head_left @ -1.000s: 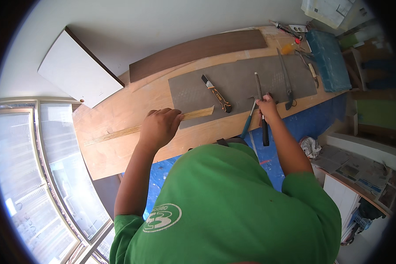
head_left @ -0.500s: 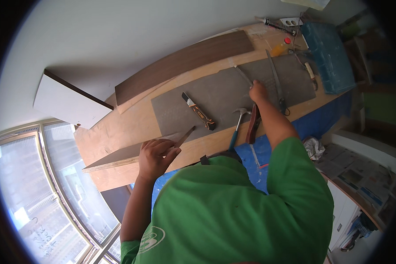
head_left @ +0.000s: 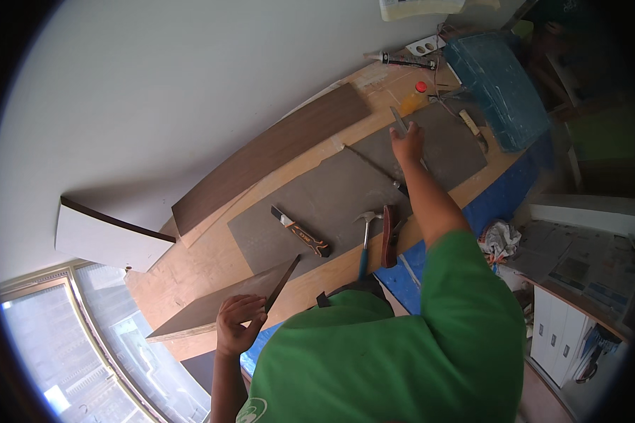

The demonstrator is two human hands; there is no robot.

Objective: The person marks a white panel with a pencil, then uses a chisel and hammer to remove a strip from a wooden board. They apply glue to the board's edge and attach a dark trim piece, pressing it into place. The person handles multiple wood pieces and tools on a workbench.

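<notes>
Presumably stiff and fairly light, the brown board (head_left: 197, 311) at the left end of the table (head_left: 152, 278) is best held by its edge, where the left hand (head_left: 240, 321) is clamped, while whether the saw blade (head_left: 398, 120) is gripped by the right hand (head_left: 408, 144) cannot be told.

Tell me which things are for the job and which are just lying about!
Seem part of the job:
brown board in the left hand
long metal blade at the right hand

Seemingly just lying about:
hammer
utility knife
red-capped bottle
blue-green case

Hands (head_left: 240, 324) apart, left gripping brown board (head_left: 199, 318), right holding blade (head_left: 398, 120)
</notes>
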